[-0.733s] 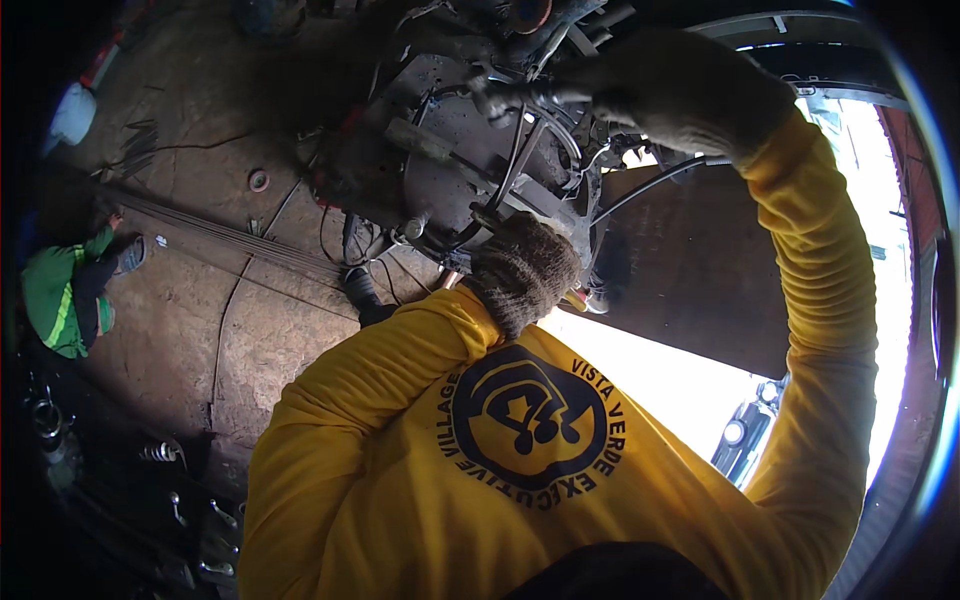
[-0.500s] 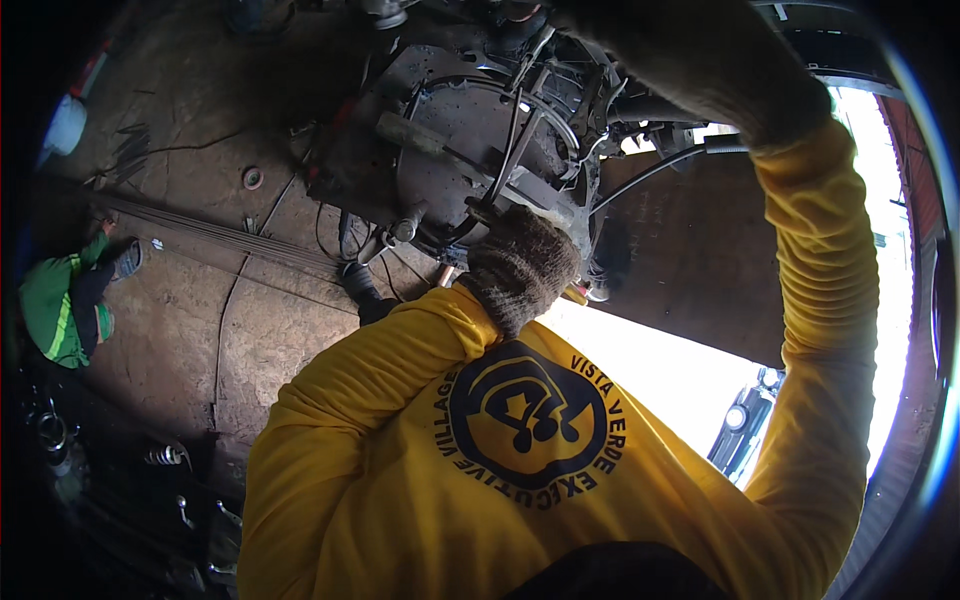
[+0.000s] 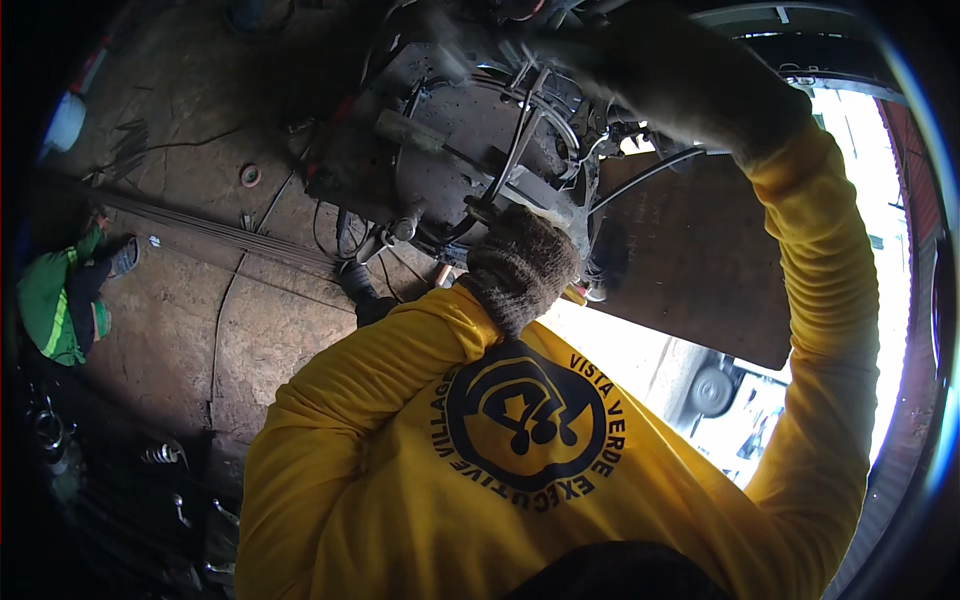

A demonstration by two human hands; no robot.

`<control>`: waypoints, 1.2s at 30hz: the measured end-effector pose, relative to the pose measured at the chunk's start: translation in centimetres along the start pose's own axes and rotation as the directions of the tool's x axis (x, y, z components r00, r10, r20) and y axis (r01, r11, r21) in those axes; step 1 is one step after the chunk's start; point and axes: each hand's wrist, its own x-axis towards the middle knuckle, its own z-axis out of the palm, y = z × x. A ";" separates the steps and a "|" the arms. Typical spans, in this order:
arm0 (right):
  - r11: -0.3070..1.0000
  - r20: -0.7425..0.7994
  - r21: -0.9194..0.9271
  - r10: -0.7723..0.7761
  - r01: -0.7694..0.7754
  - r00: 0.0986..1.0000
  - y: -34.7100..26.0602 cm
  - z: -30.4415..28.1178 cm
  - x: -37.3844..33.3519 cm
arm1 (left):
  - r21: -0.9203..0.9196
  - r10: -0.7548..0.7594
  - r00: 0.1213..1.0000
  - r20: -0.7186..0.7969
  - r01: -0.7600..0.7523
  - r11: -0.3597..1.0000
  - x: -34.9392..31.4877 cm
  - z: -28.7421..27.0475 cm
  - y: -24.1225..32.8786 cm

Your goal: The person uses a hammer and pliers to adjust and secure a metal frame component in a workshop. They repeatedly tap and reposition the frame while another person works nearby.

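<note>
My left hand (image 3: 522,265), in a brown knitted glove, is closed at the near edge of a round metal machine part (image 3: 455,125). A short dark stub sticks out by its fingers; what it grips is mostly hidden. Across the round part lies a long flat bar with a grey, block-like end (image 3: 410,131). A curved dark rod (image 3: 515,150) crosses over that bar. My right hand (image 3: 640,75), also gloved, is stretched over the far side of the machine. Motion smears its fingers, and a blurred pale shape (image 3: 445,45) shows left of it.
Thin metal rods (image 3: 220,232) lie along the brown floor at left, near a tape roll (image 3: 251,176) and cables. A person in green (image 3: 55,305) is low at far left. A brown panel (image 3: 690,245) stands at right beside a bright opening with a vehicle outside.
My right hand has shifted slightly left and is more blurred. A smeared pale shape now shows above the machine. My left hand stays put. A different part of a vehicle shows outside.
</note>
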 end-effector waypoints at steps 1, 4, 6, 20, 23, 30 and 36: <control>1.000 0.025 0.000 0.000 0.000 1.000 0.1 0.5 -0.5 | -0.002 -0.001 1.000 0.017 0.001 1.000 0.1 -0.2 0.1; 0.999 0.062 -0.011 0.052 -0.051 0.997 0.7 -1.1 -1.8 | 0.159 -0.018 1.000 -0.019 0.021 0.987 -0.2 0.1 0.7; 0.989 0.094 -0.045 0.148 -0.144 0.985 1.1 -2.3 -2.2 | 0.312 0.002 0.994 -0.105 0.031 0.950 -0.7 1.3 1.7; 0.979 0.040 0.076 0.186 -0.189 0.982 -1.7 -4.3 -2.9 | 0.057 -0.030 0.998 -0.052 0.033 0.998 0.2 0.7 0.6; 0.990 -0.005 0.095 0.106 -0.106 0.994 -0.4 -1.4 -1.7 | 0.038 -0.039 0.999 0.019 0.038 0.999 0.1 -0.9 0.5; 0.988 0.024 0.091 0.123 -0.124 0.992 1.0 -1.5 -4.0 | 0.186 -0.070 0.997 -0.031 0.075 0.980 -0.9 -2.4 1.8; 0.969 -0.033 0.200 0.155 -0.145 0.987 2.1 -0.4 -4.7 | -0.006 0.034 0.999 0.024 -0.034 0.999 -0.1 -1.6 0.6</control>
